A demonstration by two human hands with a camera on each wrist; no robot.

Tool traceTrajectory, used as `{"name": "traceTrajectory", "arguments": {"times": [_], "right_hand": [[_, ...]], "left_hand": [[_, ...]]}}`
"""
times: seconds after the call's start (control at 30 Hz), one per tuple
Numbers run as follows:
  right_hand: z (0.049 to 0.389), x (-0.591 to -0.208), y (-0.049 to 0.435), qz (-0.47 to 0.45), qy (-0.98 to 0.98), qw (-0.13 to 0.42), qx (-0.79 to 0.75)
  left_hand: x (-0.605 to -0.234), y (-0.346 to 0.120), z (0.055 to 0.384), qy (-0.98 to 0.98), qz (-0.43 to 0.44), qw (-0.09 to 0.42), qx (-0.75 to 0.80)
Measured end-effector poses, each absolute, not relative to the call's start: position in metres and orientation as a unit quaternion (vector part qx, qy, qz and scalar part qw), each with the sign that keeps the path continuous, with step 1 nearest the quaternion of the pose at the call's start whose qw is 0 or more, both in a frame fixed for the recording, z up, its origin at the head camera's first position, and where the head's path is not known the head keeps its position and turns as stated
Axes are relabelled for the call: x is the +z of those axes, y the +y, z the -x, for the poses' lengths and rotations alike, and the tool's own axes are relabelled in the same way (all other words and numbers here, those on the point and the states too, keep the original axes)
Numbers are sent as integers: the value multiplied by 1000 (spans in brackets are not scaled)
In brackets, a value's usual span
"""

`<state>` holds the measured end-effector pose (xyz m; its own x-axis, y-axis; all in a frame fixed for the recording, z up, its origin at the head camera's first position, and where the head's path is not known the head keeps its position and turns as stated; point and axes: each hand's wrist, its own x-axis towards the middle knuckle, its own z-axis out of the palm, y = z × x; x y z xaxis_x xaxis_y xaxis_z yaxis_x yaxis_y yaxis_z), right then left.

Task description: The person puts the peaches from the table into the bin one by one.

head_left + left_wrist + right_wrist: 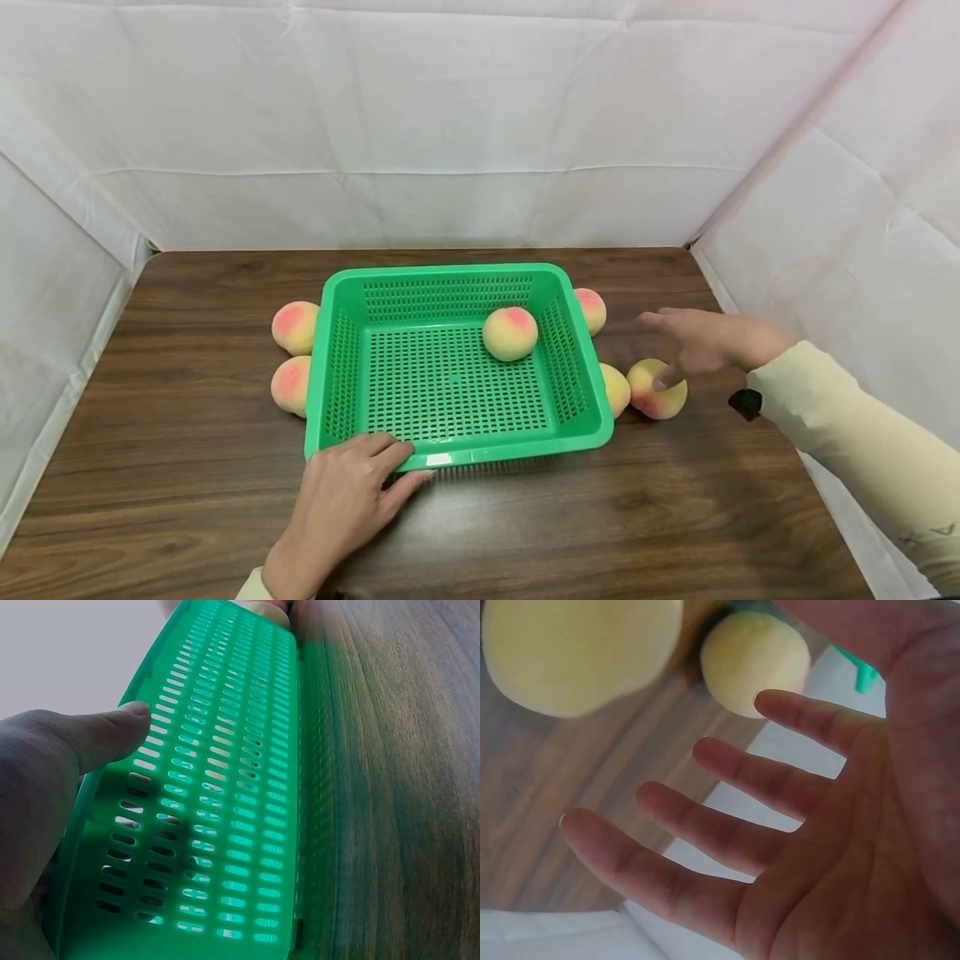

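A green perforated plastic basket [517,451] sits on the table with one yellow-and-pink peach [510,340] inside, toward its right end. My left hand [341,500] grips the basket's front rim near the left corner; in the left wrist view the thumb [112,739] lies against the outer wall. To the basket's right, my right hand [701,340] hovers with fingers spread over a peach [660,406]. Its thumb overlaps that peach in the head view. The right wrist view has the open palm [840,855] facing a large, near peach [585,652] and another peach [754,664] farther off.
Two peaches lie along the basket's left side, one behind [295,327] and one in front [289,385]. On the right, a peach [592,311] and a partly hidden peach [617,390] sit by the basket wall. White sheeting [450,125] encloses the wooden table [562,525] behind and at both sides.
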<state>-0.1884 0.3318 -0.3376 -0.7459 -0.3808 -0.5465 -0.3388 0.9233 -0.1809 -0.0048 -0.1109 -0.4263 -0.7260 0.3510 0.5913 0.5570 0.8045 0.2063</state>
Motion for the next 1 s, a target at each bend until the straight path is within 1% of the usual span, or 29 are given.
{"name": "traceTrajectory", "arguments": {"times": [0.27, 0.53, 0.83, 1.0], "right_hand": [[180, -361, 335, 211, 923, 315, -59], [172, -381, 334, 203, 922, 322, -79], [167, -403, 333, 221, 928, 289, -82], [165, -413, 334, 226, 937, 257, -70]], "left_hand": [[-427, -111, 5, -907, 251, 281, -189], [-426, -111, 5, -910, 248, 275, -187], [-427, -111, 4, -910, 247, 274, -189], [-428, -110, 4, -910, 244, 277, -188]]}}
